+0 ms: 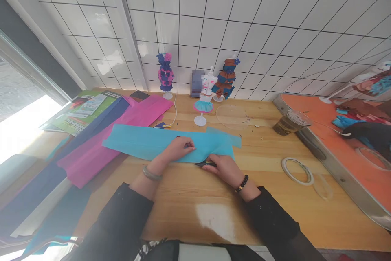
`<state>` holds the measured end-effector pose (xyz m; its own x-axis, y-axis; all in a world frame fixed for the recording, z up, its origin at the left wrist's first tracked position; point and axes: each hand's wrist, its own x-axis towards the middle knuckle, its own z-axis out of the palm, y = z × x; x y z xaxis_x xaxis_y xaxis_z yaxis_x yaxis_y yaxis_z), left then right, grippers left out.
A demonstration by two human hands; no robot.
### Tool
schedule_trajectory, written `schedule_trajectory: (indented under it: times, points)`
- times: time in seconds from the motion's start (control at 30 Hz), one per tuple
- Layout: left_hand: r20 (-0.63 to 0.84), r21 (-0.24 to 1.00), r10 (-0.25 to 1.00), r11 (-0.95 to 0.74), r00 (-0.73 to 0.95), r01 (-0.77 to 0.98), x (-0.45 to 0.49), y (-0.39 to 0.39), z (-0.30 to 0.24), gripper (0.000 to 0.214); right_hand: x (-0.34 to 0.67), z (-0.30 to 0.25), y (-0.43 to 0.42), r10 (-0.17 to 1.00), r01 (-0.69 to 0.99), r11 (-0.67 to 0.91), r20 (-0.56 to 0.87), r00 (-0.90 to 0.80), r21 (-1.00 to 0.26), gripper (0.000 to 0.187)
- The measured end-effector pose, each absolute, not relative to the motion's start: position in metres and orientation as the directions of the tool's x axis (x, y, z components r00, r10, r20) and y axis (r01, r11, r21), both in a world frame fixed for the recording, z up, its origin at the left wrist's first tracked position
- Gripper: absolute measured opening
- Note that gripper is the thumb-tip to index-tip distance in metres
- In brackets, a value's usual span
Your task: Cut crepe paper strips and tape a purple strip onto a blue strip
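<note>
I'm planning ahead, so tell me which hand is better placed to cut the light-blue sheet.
The right hand, I'd judge: it holds what look like dark scissors at the near edge of the light-blue sheet. The left hand, over the sheet, seems better placed to steady it.

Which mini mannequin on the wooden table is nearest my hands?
The middle mannequin, in a white top and light blue skirt; the navy and pink mannequin and the brown and blue mannequin stand farther back.

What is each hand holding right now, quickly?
Left hand: curled over the light-blue sheet; whether it grips anything can't be told.
Right hand: closed, holding black scissors.
</note>
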<state>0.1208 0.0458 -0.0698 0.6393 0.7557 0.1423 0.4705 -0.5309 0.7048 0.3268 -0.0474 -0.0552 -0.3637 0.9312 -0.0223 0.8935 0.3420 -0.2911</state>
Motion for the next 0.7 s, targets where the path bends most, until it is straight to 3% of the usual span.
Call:
schedule_trajectory:
  times: [0.7]
  points:
    - [0.143,0.750,0.766,-0.497,0.627,0.436,0.1206,0.0449,-0.0677,0.015,0.3215,-0.0526,-0.0487,0.936,0.906,0.336,-0.015,-0.352,-0.256,0.039]
